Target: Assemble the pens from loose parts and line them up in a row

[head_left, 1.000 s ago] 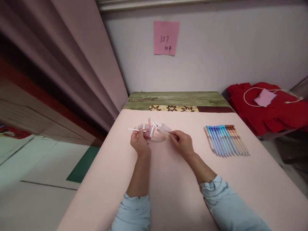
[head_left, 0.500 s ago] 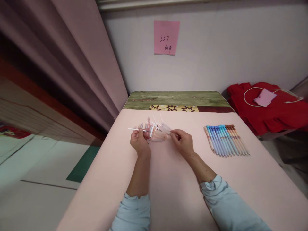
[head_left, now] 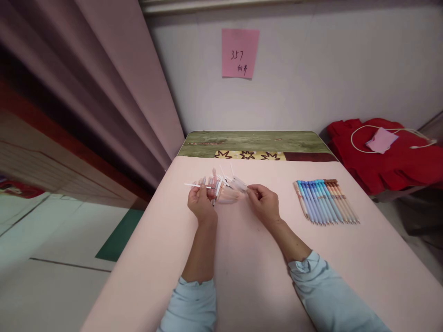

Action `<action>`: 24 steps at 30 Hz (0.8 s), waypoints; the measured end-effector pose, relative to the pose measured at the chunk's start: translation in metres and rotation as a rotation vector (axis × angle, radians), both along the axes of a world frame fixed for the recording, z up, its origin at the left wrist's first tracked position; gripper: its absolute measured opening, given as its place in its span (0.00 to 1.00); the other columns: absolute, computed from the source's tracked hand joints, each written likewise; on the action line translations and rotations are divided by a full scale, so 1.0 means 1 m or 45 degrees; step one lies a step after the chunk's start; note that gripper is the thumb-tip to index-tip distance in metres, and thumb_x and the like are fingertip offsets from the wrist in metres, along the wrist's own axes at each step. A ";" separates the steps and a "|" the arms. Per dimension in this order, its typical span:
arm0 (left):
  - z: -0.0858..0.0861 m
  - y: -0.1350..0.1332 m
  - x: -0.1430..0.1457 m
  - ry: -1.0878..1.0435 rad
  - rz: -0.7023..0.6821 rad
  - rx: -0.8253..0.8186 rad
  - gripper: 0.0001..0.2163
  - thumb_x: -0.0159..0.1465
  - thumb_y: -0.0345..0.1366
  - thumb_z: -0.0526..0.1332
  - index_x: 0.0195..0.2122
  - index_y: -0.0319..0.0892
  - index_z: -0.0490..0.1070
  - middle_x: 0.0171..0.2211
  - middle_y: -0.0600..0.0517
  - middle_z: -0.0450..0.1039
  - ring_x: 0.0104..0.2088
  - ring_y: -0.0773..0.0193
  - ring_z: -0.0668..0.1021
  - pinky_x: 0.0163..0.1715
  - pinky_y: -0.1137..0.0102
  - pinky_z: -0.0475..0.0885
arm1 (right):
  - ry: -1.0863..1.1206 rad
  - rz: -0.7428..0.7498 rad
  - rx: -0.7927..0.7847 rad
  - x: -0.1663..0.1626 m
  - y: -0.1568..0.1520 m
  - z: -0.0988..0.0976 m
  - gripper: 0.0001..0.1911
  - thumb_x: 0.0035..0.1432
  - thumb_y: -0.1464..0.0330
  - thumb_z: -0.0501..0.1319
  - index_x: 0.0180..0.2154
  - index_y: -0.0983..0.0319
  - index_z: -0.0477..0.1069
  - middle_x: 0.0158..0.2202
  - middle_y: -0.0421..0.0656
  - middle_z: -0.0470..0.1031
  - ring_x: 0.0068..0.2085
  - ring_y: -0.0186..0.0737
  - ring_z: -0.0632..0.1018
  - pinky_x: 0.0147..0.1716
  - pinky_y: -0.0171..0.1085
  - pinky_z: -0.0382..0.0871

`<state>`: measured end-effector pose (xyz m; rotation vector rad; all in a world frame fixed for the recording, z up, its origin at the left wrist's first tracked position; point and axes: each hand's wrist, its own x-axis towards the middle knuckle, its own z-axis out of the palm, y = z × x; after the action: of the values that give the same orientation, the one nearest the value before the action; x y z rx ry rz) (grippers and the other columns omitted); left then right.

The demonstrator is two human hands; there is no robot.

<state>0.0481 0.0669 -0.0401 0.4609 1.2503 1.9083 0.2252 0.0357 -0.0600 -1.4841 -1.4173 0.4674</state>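
Note:
Between the thumb and fingers of my left hand (head_left: pixel 201 203) is a thin white pen refill (head_left: pixel 191 185), lying nearly level and pointing left. My right hand (head_left: pixel 263 200) pinches the near end of a clear, whitish pen barrel (head_left: pixel 238 183), which slants away to the upper left. Beneath and between both hands lies a loose pile of pen parts (head_left: pixel 226 196), with pale translucent barrels and white refills crossing each other. My fingers hide part of this pile.
A row of finished-looking pens (head_left: pixel 327 203), blue to brown, lies side by side on the pale pink table cover (head_left: pixel 256 267) at the right. Behind are a green table edge (head_left: pixel 263 139) and a wall with a pink note (head_left: pixel 240 54). A red cloth-covered seat (head_left: pixel 398 168) stands right.
My right hand has shifted very slightly right with the clear barrel. My left hand and the refill stay almost in the same place.

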 end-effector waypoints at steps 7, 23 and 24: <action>0.008 -0.005 0.005 -0.012 -0.234 0.087 0.14 0.52 0.41 0.70 0.30 0.39 0.66 0.23 0.53 0.74 0.19 0.71 0.71 0.21 0.73 0.69 | 0.656 0.077 -0.065 -0.004 0.005 0.003 0.19 0.55 0.56 0.63 0.42 0.64 0.75 0.28 0.41 0.75 0.25 0.33 0.70 0.26 0.33 0.67; 0.018 -0.016 0.019 0.029 -0.597 0.056 0.14 0.53 0.42 0.69 0.33 0.38 0.70 0.35 0.45 0.79 0.20 0.71 0.73 0.23 0.70 0.72 | 0.587 0.305 -0.115 -0.006 0.001 0.005 0.16 0.54 0.57 0.65 0.38 0.62 0.75 0.25 0.38 0.72 0.24 0.33 0.69 0.26 0.33 0.65; 0.018 -0.016 0.019 0.033 -0.603 0.054 0.14 0.53 0.42 0.69 0.32 0.38 0.70 0.35 0.45 0.79 0.20 0.70 0.73 0.23 0.70 0.72 | 0.581 0.307 -0.113 -0.006 0.001 0.005 0.16 0.54 0.58 0.65 0.38 0.62 0.75 0.25 0.39 0.72 0.25 0.33 0.69 0.26 0.33 0.65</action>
<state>0.0674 0.0509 -0.0224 0.7349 1.0078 1.5303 0.2195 0.0363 -0.0552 -1.1781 -1.2198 0.9644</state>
